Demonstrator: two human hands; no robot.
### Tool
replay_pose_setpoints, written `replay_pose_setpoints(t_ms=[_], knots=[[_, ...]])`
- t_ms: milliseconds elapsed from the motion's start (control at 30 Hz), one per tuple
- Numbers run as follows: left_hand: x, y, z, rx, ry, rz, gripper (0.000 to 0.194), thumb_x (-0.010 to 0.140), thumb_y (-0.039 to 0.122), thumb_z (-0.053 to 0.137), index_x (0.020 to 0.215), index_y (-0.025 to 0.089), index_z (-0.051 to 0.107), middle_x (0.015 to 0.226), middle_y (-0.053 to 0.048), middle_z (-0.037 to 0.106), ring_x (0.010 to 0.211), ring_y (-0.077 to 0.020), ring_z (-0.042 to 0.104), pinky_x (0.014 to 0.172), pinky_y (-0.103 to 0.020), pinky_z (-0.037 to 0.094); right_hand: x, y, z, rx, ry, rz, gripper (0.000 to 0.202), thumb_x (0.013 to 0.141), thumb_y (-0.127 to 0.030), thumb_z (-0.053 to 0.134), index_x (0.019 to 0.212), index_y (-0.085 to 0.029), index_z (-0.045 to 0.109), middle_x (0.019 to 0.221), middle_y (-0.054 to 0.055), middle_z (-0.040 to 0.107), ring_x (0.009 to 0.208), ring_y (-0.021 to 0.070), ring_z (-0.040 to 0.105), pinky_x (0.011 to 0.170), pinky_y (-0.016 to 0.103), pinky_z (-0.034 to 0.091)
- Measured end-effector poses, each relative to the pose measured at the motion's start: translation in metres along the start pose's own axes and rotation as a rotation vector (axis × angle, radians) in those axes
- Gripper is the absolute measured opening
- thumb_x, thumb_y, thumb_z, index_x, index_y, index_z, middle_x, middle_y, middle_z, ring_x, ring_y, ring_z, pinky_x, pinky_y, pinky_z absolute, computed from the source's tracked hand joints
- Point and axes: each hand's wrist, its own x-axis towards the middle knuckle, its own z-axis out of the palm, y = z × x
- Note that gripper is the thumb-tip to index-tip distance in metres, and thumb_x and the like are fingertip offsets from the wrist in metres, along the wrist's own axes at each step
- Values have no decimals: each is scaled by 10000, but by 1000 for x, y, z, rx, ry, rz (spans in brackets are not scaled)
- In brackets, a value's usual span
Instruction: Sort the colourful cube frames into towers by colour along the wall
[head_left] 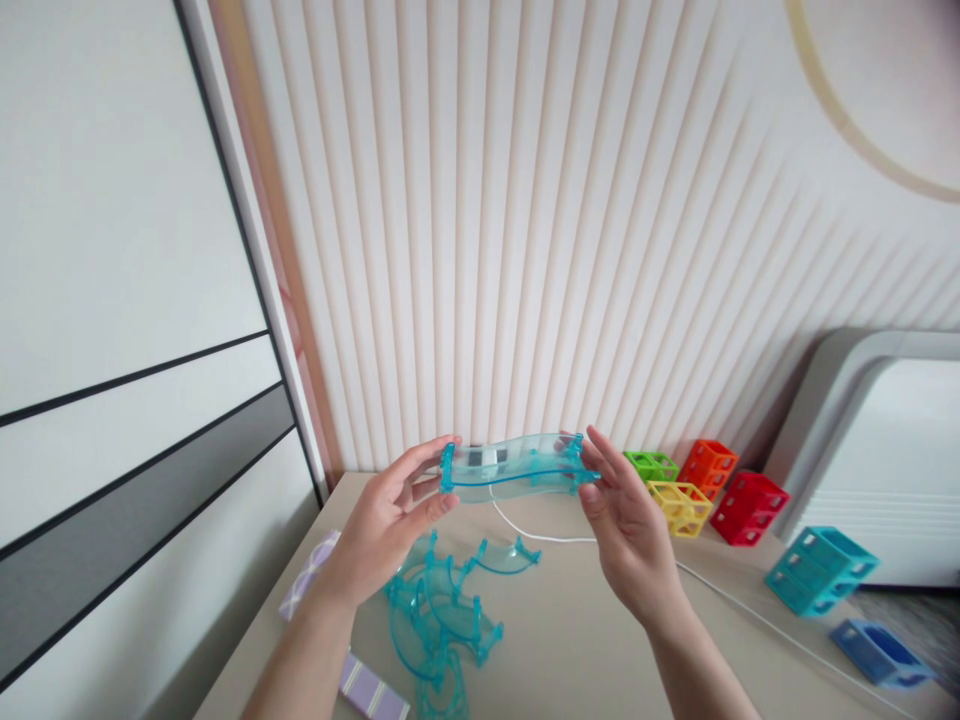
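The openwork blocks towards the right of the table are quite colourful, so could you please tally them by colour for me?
Green block: 1
Yellow block: 1
Orange block: 1
Red block: 1
Teal block: 1
Blue block: 1
Total: 6

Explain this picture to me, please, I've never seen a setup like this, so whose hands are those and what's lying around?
There's no machine here, just a person's two bare hands. A camera worn on their head took this single picture, looking forward and down. The left grip and right grip hold a see-through blue piece by opposite ends, above the table. On the table lie more blue pieces, purple-and-white pieces, colourful open-framed blocks and a white cord.
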Motion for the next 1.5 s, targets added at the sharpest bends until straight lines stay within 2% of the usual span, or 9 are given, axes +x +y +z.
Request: replay_pose_setpoints(t_ms=[267, 500, 633, 800, 933, 1000, 1133, 1300, 1500], knots=[[-8, 2, -3, 123, 85, -61, 571, 855, 442, 786, 1373, 262, 627, 1365, -114, 658, 1126, -262, 678, 799, -269, 608, 0, -1, 2, 23, -26, 72, 319, 1033, -388, 580, 1323, -275, 648, 1292, 98, 728, 1050, 218, 747, 891, 336, 628], [-7, 10, 2, 137, 186, -8, 531, 836, 495, 788, 1278, 217, 693, 1174, -97, 738, 1030, -213, 683, 875, -267, 559, -1, -1, 3, 48, -28, 152, 318, 1001, -455, 612, 1218, -240, 701, 1268, 113, 738, 1161, 258, 712, 966, 365, 599], [-8, 10, 6, 86, 147, -47, 545, 836, 487, 791, 1305, 237, 672, 1198, -87, 725, 1046, -213, 684, 852, -264, 578, -3, -1, 1, 45, -40, 184, 343, 995, -478, 608, 1216, -233, 700, 1237, 118, 750, 1130, 262, 726, 973, 386, 594], [-12, 9, 17, 98, 15, -48, 622, 865, 441, 776, 1437, 331, 557, 1377, -66, 640, 1167, -236, 672, 953, -332, 597, -4, -3, -9, -114, 18, 148, 366, 1001, -498, 569, 1200, -217, 694, 1294, 130, 721, 1229, 284, 667, 1078, 454, 514], [-18, 4, 29, 258, -22, 106, 336, 918, 404, 712, 1246, 336, 699, 1384, -40, 623, 1217, -236, 656, 978, -338, 604, -5, 0, -19, -298, 38, 133, 356, 1019, -462, 527, 1236, -218, 668, 1258, 134, 725, 1116, 274, 704, 1002, 460, 554], [-20, 0, 34, 311, -22, 149, 205, 933, 393, 685, 1102, 299, 752, 1356, -46, 627, 1097, -213, 712, 940, -331, 624, -9, 3, -23, -416, 37, 76, 334, 1018, -426, 538, 1261, -229, 654, 1302, 137, 692, 1124, 281, 689, 974, 468, 566], [-27, -12, 42, 370, -17, 105, 169, 915, 379, 693, 997, 248, 763, 1314, -82, 640, 946, -202, 752, 867, -331, 650, -28, 11, -26, -713, 10, -208, 318, 1006, -333, 592, 1310, -246, 631, 1392, 149, 610, 1277, 322, 582, 1045, 530, 497], [-43, -32, 54, 372, -66, 28, 153, 898, 363, 699, 965, 242, 765, 1215, -89, 679, 1025, -232, 739, 820, -318, 657, -62, 18, -18, -916, -303, -455, 347, 1011, -276, 606, 1354, -229, 603, 1312, 139, 674, 1190, 305, 620, 985, 470, 495], [-62, -57, 56, 327, -81, -64, 173, 886, 388, 691, 942, 234, 747, 1215, -100, 680, 1089, -254, 713, 752, -322, 662, -77, 21, -17, -990, -474, -534, 309, 1054, -206, 521, 1353, -236, 592, 1181, 94, 738, 1093, 257, 657, 996, 455, 428]])
